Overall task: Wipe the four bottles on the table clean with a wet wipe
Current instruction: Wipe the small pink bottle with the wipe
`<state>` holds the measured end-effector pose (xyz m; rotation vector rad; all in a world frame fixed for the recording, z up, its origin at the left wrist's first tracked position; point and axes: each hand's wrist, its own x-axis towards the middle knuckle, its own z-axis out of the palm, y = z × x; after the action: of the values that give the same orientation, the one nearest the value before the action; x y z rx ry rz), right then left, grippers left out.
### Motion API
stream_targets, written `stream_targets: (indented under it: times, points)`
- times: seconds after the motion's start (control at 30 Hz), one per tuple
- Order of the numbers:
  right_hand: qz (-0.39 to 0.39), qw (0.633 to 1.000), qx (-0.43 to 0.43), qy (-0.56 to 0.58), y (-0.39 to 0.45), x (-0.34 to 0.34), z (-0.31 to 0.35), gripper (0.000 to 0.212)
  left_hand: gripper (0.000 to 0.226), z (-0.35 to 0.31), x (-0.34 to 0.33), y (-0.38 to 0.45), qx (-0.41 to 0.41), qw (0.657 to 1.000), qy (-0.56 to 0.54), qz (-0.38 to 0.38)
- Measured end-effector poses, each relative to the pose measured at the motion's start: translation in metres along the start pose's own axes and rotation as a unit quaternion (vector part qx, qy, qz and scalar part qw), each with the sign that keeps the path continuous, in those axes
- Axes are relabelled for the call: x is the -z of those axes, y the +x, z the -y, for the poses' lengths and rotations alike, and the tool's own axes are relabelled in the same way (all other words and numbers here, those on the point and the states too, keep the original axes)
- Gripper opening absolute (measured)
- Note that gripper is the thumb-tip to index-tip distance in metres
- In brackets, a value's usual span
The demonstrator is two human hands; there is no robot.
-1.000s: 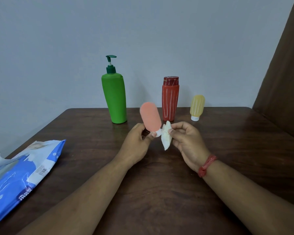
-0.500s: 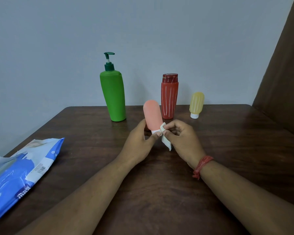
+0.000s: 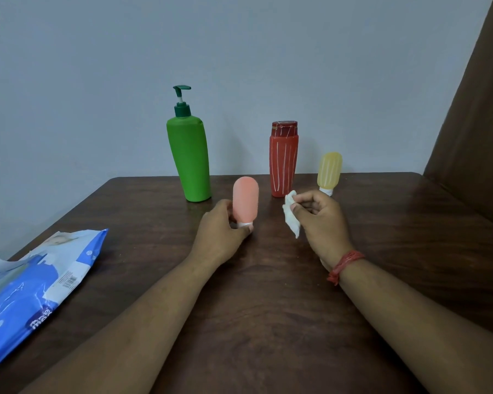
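Note:
My left hand grips a small pink bottle near its white cap, holding it upright with the cap down, close to the table. My right hand pinches a crumpled white wet wipe a short way to the right of the pink bottle, not touching it. A tall green pump bottle, a red striped bottle and a small yellow bottle stand along the back of the brown table.
A blue wet-wipe pack lies at the table's left edge, its flap open. A grey wall rises behind the table, and a brown panel stands at the right.
My right hand has pulled the wipe off the pink bottle's cap and moved right. My left hand has brought the bottle upright and lower.

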<state>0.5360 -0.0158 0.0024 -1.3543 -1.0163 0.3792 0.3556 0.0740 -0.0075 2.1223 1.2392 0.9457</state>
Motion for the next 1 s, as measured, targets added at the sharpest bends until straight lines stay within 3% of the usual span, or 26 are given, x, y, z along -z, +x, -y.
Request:
stream_targets:
  times: [0.2, 0.43, 0.67, 1.0]
  points:
    - [0.005, 1.000, -0.009, -0.011, 0.000, -0.003, -0.001, 0.012, 0.062, 0.004, -0.006, 0.004, 0.003, 0.999, 0.036, -0.015]
    - [-0.035, 0.999, -0.012, 0.023, 0.001, -0.003, 0.001, 0.017, 0.048, 0.008, -0.017, 0.024, 0.011, 0.998, 0.058, -0.034]
    - [-0.079, 0.995, -0.017, 0.057, 0.003, 0.001, 0.000, 0.020, 0.041, 0.007, -0.036, 0.070, 0.071, 0.994, 0.052, -0.066]
    - [-0.086, 0.993, -0.026, 0.078, 0.015, 0.000, -0.007, 0.019, 0.040, 0.008, -0.051, 0.107, 0.081, 0.991, 0.066, -0.083]
